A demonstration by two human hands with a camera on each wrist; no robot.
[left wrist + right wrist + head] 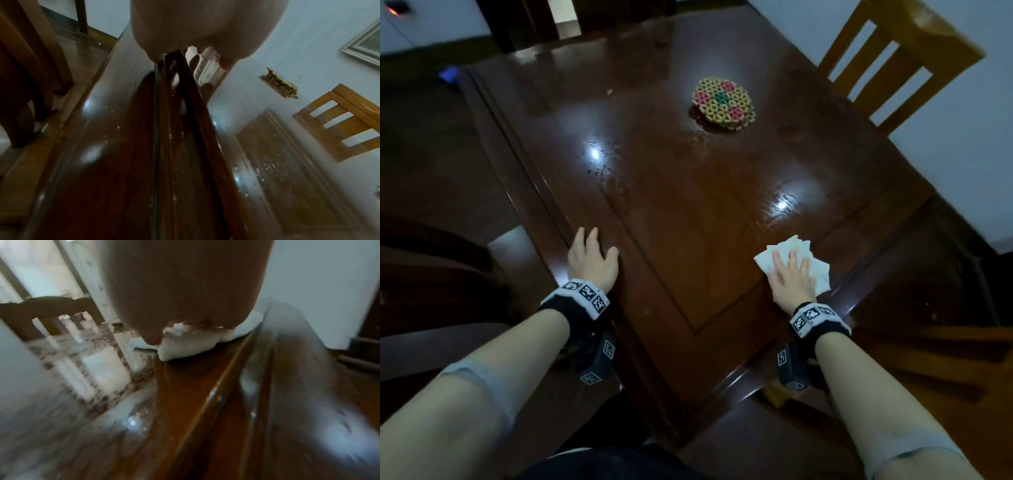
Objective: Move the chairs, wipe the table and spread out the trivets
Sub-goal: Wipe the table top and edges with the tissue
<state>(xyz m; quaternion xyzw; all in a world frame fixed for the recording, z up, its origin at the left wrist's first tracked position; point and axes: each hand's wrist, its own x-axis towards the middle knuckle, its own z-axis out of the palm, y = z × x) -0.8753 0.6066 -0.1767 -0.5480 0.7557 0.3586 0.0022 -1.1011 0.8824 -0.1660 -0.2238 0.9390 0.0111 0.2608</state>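
A glossy dark wooden table (688, 212) fills the head view. My right hand (789, 274) lies flat on a white crumpled cloth (813, 263) near the table's right front edge, pressing it onto the wood; the same cloth (185, 347) shows under the palm in the right wrist view. My left hand (589, 257) rests with straight fingers on the table's left rim and holds nothing. A stack of round woven trivets (723, 102), tan with pink and green patches, sits toward the far middle; the stack (281, 83) also appears in the left wrist view.
A light wooden slatted chair (893, 65) stands at the table's far right side, and the chair (337, 123) shows in the left wrist view too. A dark chair back (47, 308) stands at the far end. Wet streaks and light glare mark the tabletop. Dark furniture stands at left.
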